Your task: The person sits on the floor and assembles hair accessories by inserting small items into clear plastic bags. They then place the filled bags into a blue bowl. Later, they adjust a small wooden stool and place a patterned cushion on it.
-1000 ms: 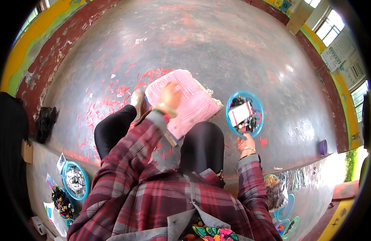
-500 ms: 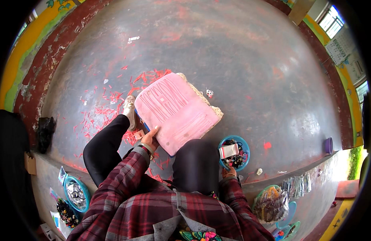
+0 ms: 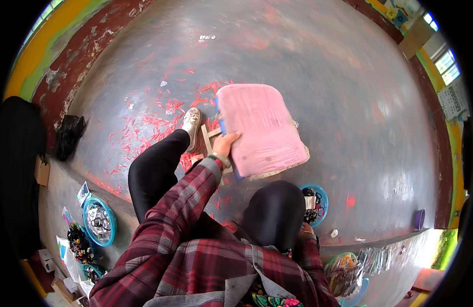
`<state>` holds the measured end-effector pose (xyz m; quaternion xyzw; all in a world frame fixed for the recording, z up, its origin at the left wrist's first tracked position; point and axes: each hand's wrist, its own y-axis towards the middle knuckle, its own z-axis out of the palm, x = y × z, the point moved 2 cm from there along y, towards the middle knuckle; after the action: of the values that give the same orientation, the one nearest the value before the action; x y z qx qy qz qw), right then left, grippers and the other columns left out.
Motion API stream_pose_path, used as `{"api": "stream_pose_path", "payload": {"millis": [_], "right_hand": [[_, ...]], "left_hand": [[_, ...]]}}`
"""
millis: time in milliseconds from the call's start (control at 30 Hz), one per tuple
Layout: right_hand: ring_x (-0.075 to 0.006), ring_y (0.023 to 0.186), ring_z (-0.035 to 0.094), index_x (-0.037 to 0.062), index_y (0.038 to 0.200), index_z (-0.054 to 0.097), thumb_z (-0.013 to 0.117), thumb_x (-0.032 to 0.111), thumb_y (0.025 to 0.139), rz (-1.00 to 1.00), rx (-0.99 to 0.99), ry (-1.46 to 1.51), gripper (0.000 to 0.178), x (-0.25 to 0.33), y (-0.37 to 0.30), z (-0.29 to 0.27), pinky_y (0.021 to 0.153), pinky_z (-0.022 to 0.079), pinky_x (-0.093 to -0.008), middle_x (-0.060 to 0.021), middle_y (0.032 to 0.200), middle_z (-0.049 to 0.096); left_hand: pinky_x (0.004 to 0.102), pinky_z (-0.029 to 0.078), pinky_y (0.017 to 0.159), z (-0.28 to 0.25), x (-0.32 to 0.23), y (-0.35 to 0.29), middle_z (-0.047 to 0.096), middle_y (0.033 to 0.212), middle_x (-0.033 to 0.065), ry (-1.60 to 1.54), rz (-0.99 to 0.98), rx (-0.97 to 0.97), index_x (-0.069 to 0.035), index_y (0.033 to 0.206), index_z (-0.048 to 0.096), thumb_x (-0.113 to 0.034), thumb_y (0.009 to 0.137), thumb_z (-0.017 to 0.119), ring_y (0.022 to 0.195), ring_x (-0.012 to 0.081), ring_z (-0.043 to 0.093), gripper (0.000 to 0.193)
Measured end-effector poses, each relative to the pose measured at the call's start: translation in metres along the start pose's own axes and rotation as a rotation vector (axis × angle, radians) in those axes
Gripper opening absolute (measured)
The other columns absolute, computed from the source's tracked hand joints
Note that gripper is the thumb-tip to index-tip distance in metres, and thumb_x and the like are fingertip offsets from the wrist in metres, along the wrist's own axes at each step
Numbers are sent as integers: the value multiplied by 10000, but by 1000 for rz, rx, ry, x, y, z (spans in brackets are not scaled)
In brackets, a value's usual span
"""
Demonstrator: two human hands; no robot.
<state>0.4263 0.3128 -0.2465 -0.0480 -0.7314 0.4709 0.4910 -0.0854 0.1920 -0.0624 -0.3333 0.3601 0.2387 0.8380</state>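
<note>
Left hand pinches a pink, round-cornered padded board by its left edge, beyond black-clad knees.
From afar, I judge the board taken up; what remains does not show. The right hand, its grip hidden from me, is at a round blue plastic basket. Thin red scraps litter the smooth grey floor beside a yellow-and-maroon wall.

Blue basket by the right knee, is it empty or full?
Not empty: a pale packet and small dark things show inside the blue basket. The knee hides part, so I cannot tell whether it is full.
</note>
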Motion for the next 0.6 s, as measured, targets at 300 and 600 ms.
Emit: {"api": "stream_pose_path", "payload": {"millis": [300, 600], "right_hand": [[-286, 734, 609, 36, 981, 483, 521, 165, 840, -9, -297, 420, 194, 65, -2, 9, 573, 511, -357, -159, 867, 581], [-197, 798, 619, -21, 981, 577, 504, 141, 857, -120, 1, 570, 216, 187, -10, 67, 622, 492, -288, -133, 953, 612]], "left_hand": [[388, 475, 718, 114, -58, 30, 625, 836, 227, 1403, 325, 32, 31, 882, 595, -276, 681, 645, 780, 322, 622, 371], [392, 490, 669, 31, 18, 11, 606, 802, 184, 2043, 630, 489, -3, 895, 506, -164, 692, 584, 755, 321, 615, 271]]}}
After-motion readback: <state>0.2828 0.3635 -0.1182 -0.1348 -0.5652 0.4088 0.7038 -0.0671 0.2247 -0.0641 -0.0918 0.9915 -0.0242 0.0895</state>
